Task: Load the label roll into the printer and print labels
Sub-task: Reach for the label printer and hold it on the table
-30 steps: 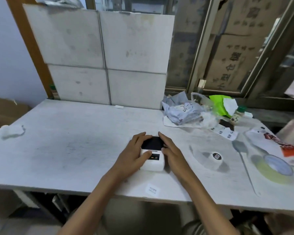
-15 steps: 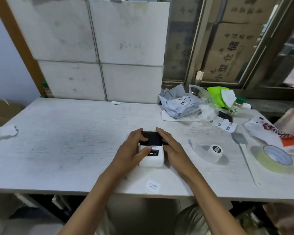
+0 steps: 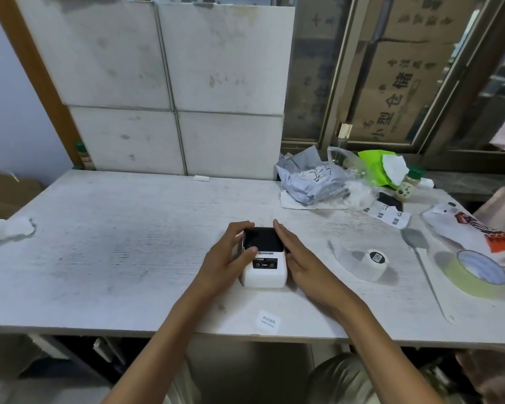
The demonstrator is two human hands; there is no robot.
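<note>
1. The printer (image 3: 264,259) sits on the table (image 3: 105,258), near the middle of its width and a little back from the front edge.
2. Left hand (image 3: 226,258) grips the printer's left side: fingers curl over the far left corner of the dark lid, and the thumb lies on the lid's near edge.
3. Right hand (image 3: 302,262) lies flat along the printer's right side, fingers straight and together, palm against the casing; it presses rather than clasps.
4. The label roll (image 3: 375,259) stands apart on the table, to the right of the right hand, with bare tabletop between them.
5. A tape ring (image 3: 477,274) lies further right, near the right edge.
6. A printed label (image 3: 268,321) lies at the front edge, just in front of the printer.
7. Bags (image 3: 312,182) and a small bottle (image 3: 407,186) crowd the far right corner.
8. A crumpled tissue (image 3: 11,228) rests at the left edge.
9. The table's left half is bare, open room up to the panels (image 3: 164,91) behind.
</note>
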